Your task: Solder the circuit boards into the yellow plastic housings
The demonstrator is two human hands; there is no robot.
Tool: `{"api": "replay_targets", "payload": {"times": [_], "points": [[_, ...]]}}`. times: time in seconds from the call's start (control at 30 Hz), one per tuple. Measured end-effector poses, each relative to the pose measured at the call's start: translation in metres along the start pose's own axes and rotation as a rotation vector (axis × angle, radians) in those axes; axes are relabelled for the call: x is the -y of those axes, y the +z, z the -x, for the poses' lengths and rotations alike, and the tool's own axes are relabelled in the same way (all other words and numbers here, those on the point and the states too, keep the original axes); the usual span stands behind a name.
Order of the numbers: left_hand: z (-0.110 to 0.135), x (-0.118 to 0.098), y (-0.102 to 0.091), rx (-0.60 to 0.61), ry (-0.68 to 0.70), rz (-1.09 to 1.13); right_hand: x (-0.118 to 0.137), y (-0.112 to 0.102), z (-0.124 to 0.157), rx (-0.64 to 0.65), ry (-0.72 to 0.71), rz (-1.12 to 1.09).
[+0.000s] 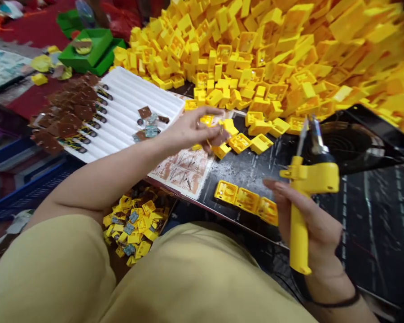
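Observation:
My left hand (205,128) reaches across to the near edge of the heap, its fingers curled around small yellow plastic cases (229,128), somewhat blurred. My right hand (309,220) is wrapped around a yellow hot glue gun (299,215), its metal nozzle pointing up and away from me. Between my hands, a short row of open yellow cases (247,199) lies along the front of the black work surface, hollow sides up. The right end of that row is close to my right fingers. More loose cases (261,143) lie just beyond my left hand.
A large heap of yellow cases (242,54) fills the back. At left, a white ridged tray (138,89) holds brown boards (67,116) with wires. Green boxes (90,49) stand behind it. Below the table edge, a container holds filled yellow cases (138,229). A black fan-like frame (357,139) stands right.

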State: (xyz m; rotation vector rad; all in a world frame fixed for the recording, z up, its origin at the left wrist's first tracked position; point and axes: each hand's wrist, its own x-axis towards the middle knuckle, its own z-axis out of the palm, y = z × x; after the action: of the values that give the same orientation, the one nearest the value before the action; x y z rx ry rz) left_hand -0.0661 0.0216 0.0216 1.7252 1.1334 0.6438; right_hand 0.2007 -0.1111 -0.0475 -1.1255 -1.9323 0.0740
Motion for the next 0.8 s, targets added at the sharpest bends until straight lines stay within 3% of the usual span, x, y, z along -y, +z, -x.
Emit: {"api": "replay_targets", "payload": {"times": [0.13, 0.23, 0.37, 0.5, 0.63, 0.8], "points": [[0.012, 0.005, 0.058, 0.265, -0.121, 0.238, 0.014, 0.003, -0.016, 0.094, -0.137, 0.007], [0.018, 0.004, 0.081, 0.353, -0.231, 0.436, 0.015, 0.003, -0.015, 0.066, -0.190, 0.011], [0.023, 0.003, 0.078, 0.434, -0.352, 0.633, 0.015, 0.001, -0.012, -0.003, -0.104, 0.009], [0.031, 0.009, 0.062, 0.517, -0.269, 0.582, 0.019, -0.002, -0.015, -0.051, 0.057, -0.045], [0.040, 0.019, 0.062, 0.389, -0.081, 0.342, 0.022, -0.002, -0.014, -0.033, 0.232, -0.209], [0.044, 0.022, 0.076, 0.267, -0.029, 0.264, 0.026, 0.001, -0.008, -0.037, 0.353, -0.392]]}}
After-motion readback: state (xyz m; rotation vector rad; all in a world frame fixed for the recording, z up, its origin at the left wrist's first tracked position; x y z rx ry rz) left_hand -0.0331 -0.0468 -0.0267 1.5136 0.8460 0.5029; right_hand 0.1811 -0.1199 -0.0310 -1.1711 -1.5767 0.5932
